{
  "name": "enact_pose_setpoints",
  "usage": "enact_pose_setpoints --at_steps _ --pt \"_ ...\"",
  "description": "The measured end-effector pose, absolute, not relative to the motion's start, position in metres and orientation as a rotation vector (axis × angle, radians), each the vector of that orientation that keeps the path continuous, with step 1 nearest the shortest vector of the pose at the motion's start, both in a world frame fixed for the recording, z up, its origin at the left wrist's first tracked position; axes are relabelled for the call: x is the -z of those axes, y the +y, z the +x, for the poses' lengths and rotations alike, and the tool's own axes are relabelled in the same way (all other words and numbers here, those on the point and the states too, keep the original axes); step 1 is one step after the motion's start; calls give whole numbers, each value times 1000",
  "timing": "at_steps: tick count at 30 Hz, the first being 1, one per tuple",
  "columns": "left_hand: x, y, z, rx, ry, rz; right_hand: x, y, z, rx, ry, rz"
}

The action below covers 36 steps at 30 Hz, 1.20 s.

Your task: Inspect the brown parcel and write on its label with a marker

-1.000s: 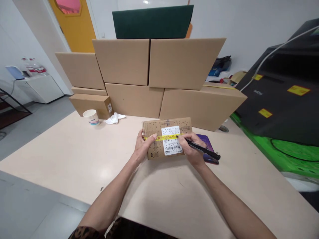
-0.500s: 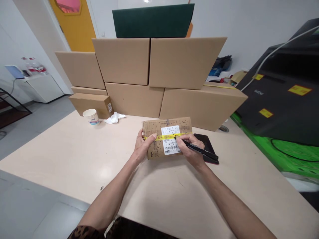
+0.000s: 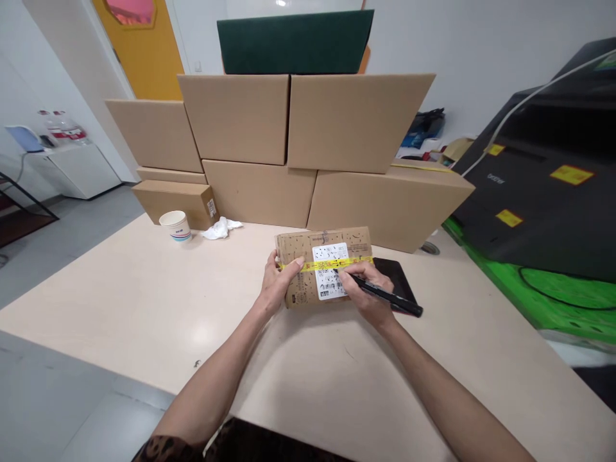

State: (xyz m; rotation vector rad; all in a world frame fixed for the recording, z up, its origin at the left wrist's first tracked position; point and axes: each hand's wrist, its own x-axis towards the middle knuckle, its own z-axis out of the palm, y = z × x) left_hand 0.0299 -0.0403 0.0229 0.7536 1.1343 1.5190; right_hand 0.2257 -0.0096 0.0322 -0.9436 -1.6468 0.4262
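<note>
A small brown cardboard box (image 3: 301, 289) is tilted up toward me on the table, with a white shipping label (image 3: 332, 289) and a strip of yellow tape (image 3: 310, 265) across it. Black marks dot the box and the label. My left hand (image 3: 280, 277) grips the box's left edge, thumb on the front face and other fingers mostly hidden behind. My right hand (image 3: 368, 290) is closed around a black marker (image 3: 392, 297), its tip at the label near the tape. Partly behind my right hand lies a flat dark object (image 3: 402, 282), perhaps a phone or tablet.
Stacked cardboard boxes (image 3: 260, 192) line the table's far side, a dark green box (image 3: 293, 45) on top. A paper cup (image 3: 176, 226) and crumpled tissue (image 3: 221, 228) stand at the back left. A large black case (image 3: 543, 173) is on the right, beside a green surface (image 3: 520, 276).
The marker's tip has shifted slightly left and down on the label, my right hand moving with it. My left hand keeps its grip on the box, which stays nearly still.
</note>
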Motion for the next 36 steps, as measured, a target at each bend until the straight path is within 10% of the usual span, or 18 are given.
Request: enact_pose_setpoints --at_steps 25,36 --pt "-19 -38 30 -1529 1177 783 -31 -8 238 -391 -1748 -959" --pt "-12 -35 29 -1558 1133 776 -24 -40 294 -3 -2746 -712"
